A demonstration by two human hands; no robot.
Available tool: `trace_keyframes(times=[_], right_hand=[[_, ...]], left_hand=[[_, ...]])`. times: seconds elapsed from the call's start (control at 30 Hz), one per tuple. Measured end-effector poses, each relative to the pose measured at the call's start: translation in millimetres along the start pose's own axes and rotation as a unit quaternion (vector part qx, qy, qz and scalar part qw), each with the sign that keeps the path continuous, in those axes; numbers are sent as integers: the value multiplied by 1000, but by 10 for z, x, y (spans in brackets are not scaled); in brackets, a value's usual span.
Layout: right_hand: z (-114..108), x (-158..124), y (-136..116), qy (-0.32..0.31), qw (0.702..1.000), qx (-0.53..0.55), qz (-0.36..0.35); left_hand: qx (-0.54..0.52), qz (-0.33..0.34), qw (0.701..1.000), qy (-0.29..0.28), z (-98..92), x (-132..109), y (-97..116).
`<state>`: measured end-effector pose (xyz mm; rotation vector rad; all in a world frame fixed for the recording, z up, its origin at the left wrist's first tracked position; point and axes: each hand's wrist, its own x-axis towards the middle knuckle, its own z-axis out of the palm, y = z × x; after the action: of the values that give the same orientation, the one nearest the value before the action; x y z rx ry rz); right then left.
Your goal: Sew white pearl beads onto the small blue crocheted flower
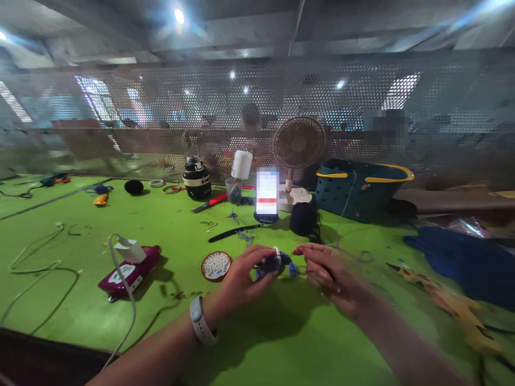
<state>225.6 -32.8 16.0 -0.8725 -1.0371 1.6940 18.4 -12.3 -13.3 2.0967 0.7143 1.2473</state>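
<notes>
My left hand (247,273) is closed around a small dark blue piece (285,261), perhaps yarn work, with a row of white pearl beads (277,258) along its near side. Just right of it, my right hand (328,271) pinches thumb and forefinger together at the piece's edge. Whatever thin thing lies in that pinch is too small to make out. Left of my left hand sits a red-rimmed dish (206,274) of loose white pearl beads (217,264). Beyond my hands lies a ball of dark yarn (303,219).
A lit phone (267,193) stands ahead, before a fan (298,143). Behind on the right is a blue basket (354,193). At left, a purple power strip (116,287) trails a white cable. Dark blue cloth (462,262) and a giraffe-patterned tool (446,297) lie right.
</notes>
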Motion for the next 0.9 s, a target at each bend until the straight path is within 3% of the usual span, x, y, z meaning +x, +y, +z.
trace_keyframes(times=[0.17,0.33,0.4,0.5,0.67,0.77,0.9], right_hand=[[60,55,49,35,997,-62,12],[130,-13,33,2,988,-155,26],[99,-24,10,2,989,-138,44],[18,5,-7,18,996,-56,67],[-25,74,28,19,997,-4,81],[27,66,54,33,995,-73,57],[69,32,94,35,985,-166,22]], left_hand=[[34,17,997,-65,11,-12,39],[20,-48,998,-44,-16,1,31],[-8,-73,997,-24,-31,6,14],[-41,-58,997,-25,-40,1,11],[-25,-42,992,-116,-29,-1,127],[-6,-73,988,-133,-23,9,164],[-75,-170,979,-81,-20,15,83]])
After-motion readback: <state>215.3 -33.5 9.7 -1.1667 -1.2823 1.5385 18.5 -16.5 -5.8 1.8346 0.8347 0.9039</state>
